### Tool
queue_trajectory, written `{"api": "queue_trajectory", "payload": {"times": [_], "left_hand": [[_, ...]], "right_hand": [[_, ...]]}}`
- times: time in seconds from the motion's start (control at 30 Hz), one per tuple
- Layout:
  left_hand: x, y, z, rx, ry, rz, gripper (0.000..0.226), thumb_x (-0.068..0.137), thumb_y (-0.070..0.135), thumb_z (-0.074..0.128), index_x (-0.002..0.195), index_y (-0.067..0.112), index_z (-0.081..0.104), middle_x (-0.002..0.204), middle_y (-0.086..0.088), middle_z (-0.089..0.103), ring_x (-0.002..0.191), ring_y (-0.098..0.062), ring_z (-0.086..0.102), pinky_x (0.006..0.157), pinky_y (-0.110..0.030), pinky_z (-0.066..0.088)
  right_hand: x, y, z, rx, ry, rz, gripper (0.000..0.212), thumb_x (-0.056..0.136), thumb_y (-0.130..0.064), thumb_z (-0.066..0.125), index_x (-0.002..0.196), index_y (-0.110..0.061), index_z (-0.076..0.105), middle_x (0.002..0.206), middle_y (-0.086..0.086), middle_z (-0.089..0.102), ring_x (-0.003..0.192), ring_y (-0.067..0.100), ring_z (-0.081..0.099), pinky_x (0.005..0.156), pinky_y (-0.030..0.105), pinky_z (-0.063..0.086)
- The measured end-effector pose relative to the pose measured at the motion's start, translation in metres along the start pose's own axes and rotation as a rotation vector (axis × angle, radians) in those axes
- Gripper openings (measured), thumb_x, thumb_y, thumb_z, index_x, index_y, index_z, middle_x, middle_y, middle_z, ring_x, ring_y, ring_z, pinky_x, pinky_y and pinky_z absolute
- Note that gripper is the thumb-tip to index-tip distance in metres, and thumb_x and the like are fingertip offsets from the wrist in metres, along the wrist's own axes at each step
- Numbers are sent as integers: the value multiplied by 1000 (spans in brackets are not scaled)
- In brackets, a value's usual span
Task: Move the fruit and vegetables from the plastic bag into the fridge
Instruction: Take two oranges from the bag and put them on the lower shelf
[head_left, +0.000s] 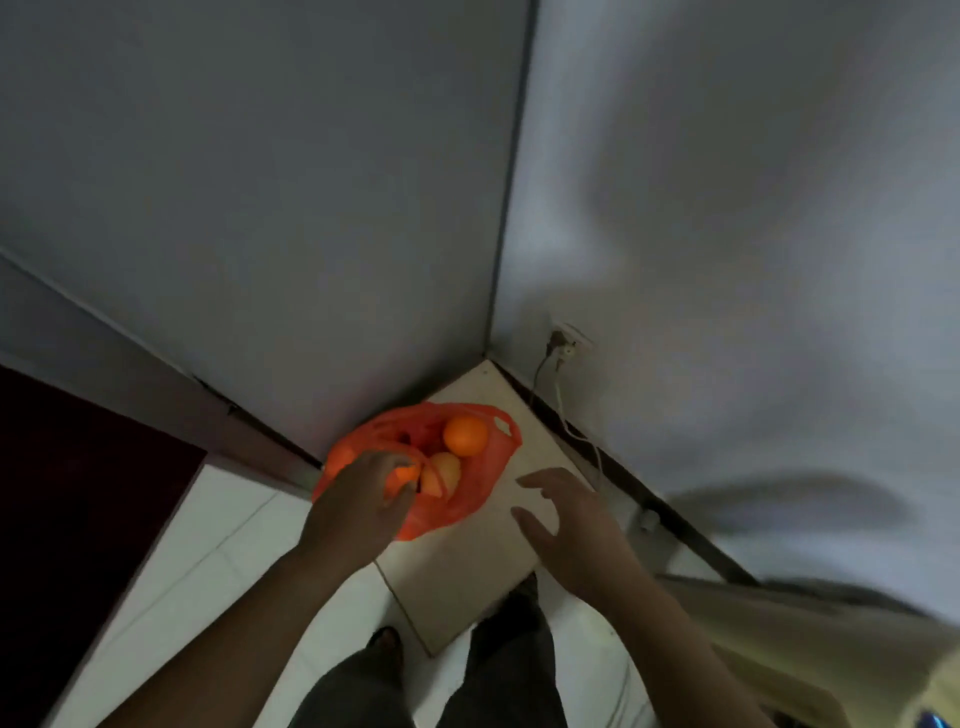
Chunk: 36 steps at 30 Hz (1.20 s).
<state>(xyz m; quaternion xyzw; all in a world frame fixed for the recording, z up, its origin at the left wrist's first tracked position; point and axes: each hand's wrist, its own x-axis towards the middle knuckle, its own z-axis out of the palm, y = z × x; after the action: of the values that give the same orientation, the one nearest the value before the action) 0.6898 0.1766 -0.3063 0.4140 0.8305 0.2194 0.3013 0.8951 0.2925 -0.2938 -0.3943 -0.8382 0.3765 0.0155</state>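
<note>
An orange plastic bag (483, 493) lies open on a beige board (467, 571) in the room's corner. A round orange (466, 435) sits at the bag's far side, and a second orange (441, 473) lies just nearer. My left hand (358, 504) reaches into the bag's near left side, its fingers curled round a small orange fruit (402, 477). To the right of the bag my right hand (566, 519) hovers over the board with its fingers spread and holds nothing. No fridge can be made out for certain.
Grey walls meet in the corner behind the bag. A wall socket (566, 343) with a plugged cable (582, 436) runs down the right wall. White floor tiles (208, 571) lie below, a dark panel (78, 493) at left. My legs (441, 686) stand in front.
</note>
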Motion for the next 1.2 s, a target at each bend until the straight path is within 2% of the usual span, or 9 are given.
{"api": "queue_trajectory", "payload": {"times": [0.2,0.33,0.4,0.53,0.63,0.73,0.87,1.03,1.2], "left_hand": [[65,-19,35,11,225,-272,75,69,60,37,126,15,50,131,-12,48,120,-31,46,99,-42,41],[88,-46,53,16,257,-444,78,73,66,43,135,19,40,138,-12,40,127,-35,38,103,-47,37],[92,-54,60,116,255,-400,78,70,66,36,131,18,45,133,-12,45,124,-36,41,98,-50,41],[98,-48,78,227,154,-50,46,77,42,49,119,24,57,120,-6,60,108,-28,59,80,-41,55],[107,-55,98,259,5,98,52,68,19,62,118,30,52,116,2,63,102,-21,64,70,-28,56],[108,-88,103,287,-121,-114,63,80,16,57,138,30,36,145,0,36,133,-26,36,99,-39,43],[96,-138,92,274,-24,-168,91,63,31,77,142,26,31,147,-9,38,130,-33,42,99,-49,44],[97,-172,87,146,24,-223,93,64,53,68,143,25,28,148,-4,37,130,-29,43,100,-43,44],[110,-182,120,102,-58,-251,108,65,57,70,147,35,1,157,2,1,143,-27,10,107,-44,35]], "right_hand": [[118,49,24,-159,-148,-177,41,88,-34,59,126,-23,50,131,-2,50,113,14,50,86,18,35],[166,59,46,-183,-234,-199,51,90,-37,52,135,-16,40,140,5,40,124,22,42,94,25,33],[182,64,61,-129,-250,-224,60,85,-49,42,132,-13,44,136,9,45,120,25,46,94,27,35],[195,73,83,-77,-308,-298,57,82,-51,34,124,-17,51,127,5,53,118,23,49,97,36,44],[201,78,94,-105,-315,-354,52,82,-45,37,120,-16,57,121,6,59,115,23,52,95,26,37],[216,89,112,-183,-375,-386,56,80,-50,34,124,-22,54,127,5,56,120,25,49,98,28,31],[246,103,132,-328,-495,-408,65,83,-54,44,142,-30,30,150,0,30,139,22,24,112,38,24],[257,123,140,-274,-555,-412,78,72,-59,56,140,-32,29,149,2,31,137,25,28,108,47,33],[245,146,141,-238,-534,-355,78,71,-41,74,139,-27,37,149,0,31,136,20,28,108,41,33]]}}
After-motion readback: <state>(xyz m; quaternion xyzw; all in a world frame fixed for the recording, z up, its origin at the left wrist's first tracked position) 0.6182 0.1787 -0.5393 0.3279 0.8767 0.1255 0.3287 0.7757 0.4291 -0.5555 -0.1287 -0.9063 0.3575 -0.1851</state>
